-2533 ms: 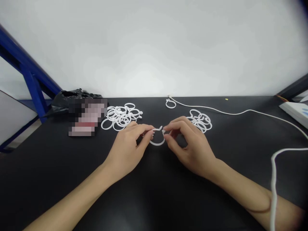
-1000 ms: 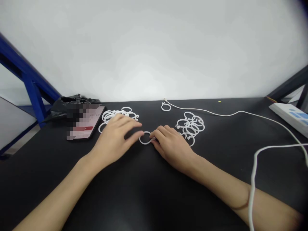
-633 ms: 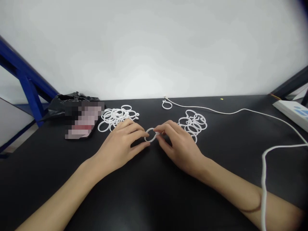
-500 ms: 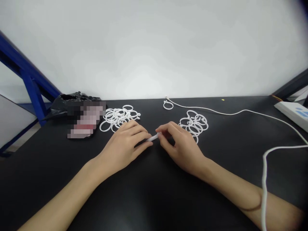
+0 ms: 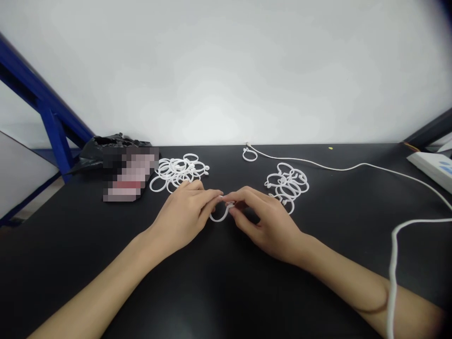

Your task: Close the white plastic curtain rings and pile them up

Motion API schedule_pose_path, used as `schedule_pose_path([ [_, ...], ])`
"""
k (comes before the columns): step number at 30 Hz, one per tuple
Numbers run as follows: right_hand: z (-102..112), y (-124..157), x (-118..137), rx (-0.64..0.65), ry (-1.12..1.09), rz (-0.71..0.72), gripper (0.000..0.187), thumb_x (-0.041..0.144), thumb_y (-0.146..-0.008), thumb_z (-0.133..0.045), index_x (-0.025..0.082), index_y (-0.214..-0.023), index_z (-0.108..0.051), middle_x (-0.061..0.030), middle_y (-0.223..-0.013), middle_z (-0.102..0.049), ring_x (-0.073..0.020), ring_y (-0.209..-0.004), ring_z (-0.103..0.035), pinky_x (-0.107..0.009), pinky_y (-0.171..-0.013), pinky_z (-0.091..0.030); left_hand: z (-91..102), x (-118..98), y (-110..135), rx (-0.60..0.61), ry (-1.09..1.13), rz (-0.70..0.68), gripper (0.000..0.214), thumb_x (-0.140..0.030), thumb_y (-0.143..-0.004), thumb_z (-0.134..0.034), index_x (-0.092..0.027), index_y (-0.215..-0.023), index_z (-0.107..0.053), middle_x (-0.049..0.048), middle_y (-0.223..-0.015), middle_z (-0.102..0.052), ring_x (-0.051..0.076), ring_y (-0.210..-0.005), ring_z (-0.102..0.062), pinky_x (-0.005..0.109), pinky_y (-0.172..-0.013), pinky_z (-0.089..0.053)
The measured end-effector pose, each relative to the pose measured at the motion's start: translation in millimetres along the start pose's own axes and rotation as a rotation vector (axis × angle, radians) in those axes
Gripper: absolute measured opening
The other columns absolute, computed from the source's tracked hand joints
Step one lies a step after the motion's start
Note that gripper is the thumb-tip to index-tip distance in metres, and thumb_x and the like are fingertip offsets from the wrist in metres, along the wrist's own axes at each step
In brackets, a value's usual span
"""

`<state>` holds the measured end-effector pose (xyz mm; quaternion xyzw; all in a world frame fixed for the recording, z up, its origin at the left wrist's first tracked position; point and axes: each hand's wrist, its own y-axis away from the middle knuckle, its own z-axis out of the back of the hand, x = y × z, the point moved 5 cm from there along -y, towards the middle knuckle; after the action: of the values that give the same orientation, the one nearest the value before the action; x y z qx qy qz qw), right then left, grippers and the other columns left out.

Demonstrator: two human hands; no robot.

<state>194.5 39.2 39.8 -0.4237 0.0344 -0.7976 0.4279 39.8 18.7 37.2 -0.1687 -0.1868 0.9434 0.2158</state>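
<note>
Between my two hands is a white plastic curtain ring (image 5: 219, 220), its lower curve hanging below the fingertips. My left hand (image 5: 185, 212) pinches it from the left side, and my right hand (image 5: 266, 219) grips it at the right, by the part near its eyelet. The fingertips of both hands nearly meet and hide the upper part of the ring. Behind my left hand lies a pile of similar white rings (image 5: 158, 184). A smaller heap of rings (image 5: 289, 189) lies just beyond my right hand.
A lone ring (image 5: 250, 160) lies at the back of the black table (image 5: 226, 292). From there a white cord (image 5: 314, 164) runs right and crosses over my right forearm. A black plastic bag (image 5: 93, 150), a blurred pinkish packet (image 5: 136, 174) and a white device (image 5: 431, 168) sit at the sides.
The ring has turned from nearly edge-on so that its curve now shows below my fingers. My fingertips have come closer together. The view has shifted slightly.
</note>
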Motion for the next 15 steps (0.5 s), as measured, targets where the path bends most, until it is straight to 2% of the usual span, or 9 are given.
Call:
schedule_pose_path([
  [4,4,-1,-2,-0.08,0.026,-0.023,0.014,0.015,-0.091,-0.055,0.019,-0.103,-0.062,-0.0005,-0.091,-0.066,-0.0091,-0.076,-0.063,-0.019,-0.071,-0.052,1.9,-5,0,0.016,0.077,0.011,0.03,-0.03,-0.1,-0.045,-0.015,-0.117,-0.065,0.0047,-0.091,-0.072,0.021,-0.085,-0.058,0.041,-0.085,-0.047],
  [8,9,-2,-4,-0.132,0.033,-0.064,0.011,0.012,-0.088,-0.058,0.019,-0.096,-0.061,0.0009,-0.085,-0.065,-0.0085,-0.072,-0.062,-0.018,-0.066,-0.051,3.7,-8,0,0.02,0.078,0.005,0.044,-0.045,-0.091,-0.059,-0.016,-0.123,-0.06,0.0067,-0.106,-0.069,0.024,-0.097,-0.058,0.045,-0.094,-0.046],
  [15,11,-1,-4,-0.148,0.039,-0.066,0.009,0.013,-0.09,-0.057,0.021,-0.092,-0.061,0.0021,-0.086,-0.068,-0.0084,-0.072,-0.063,-0.018,-0.065,-0.051,0.0,-9,0,-0.026,0.08,0.019,0.034,-0.037,-0.093,-0.056,-0.018,-0.12,-0.059,0.0054,-0.102,-0.067,0.022,-0.096,-0.057,0.041,-0.093,-0.047],
])
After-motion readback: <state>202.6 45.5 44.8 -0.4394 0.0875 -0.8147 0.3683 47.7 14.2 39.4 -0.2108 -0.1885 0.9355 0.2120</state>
